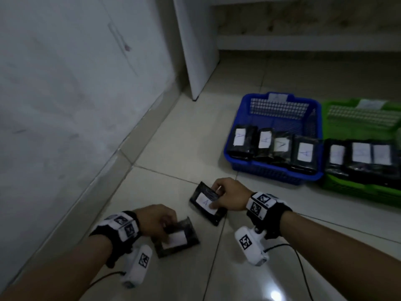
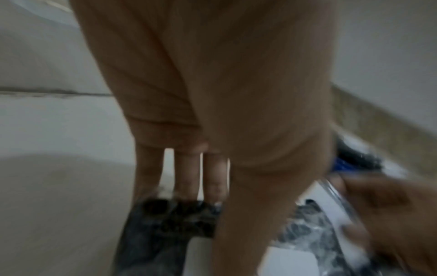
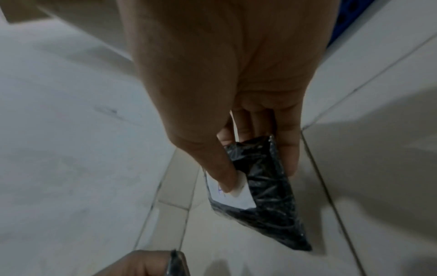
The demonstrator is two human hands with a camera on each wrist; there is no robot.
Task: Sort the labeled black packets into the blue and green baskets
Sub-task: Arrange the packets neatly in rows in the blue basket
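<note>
Your right hand [image 1: 230, 195] is in the middle of the head view, low down. It pinches a flat black plastic packet with a white paper label [image 1: 207, 203]. Your thumb presses on the label, and your other fingers [image 3: 289, 160] are under the far edge. You hold it by one edge, so the label faces up and you can read it. The mark looks like an A.

Your left hand [image 1: 155, 220] is at the lower left of that view. Its fingers curl over a second black plastic packet with a white label [image 1: 176, 237], and it grips that one too. This part of the picture is blurry, so you cannot read its label here. Both packets are low, just above or on the pale tiled floor [image 1: 195, 131]; I cannot tell which.

Out past your hands, at the right of the view, sits the blue plastic basket [image 1: 277, 170]. A row of black packets leans on its near wall, and their labels look like A too. So I think the packet in your right hand goes there. Touching its right side is the green plastic basket [image 1: 358, 192], also with packets along its near side. Those labels are too faint to read.

Each basket has a white tag at its back rim, likely to show which letter goes in.
</note>
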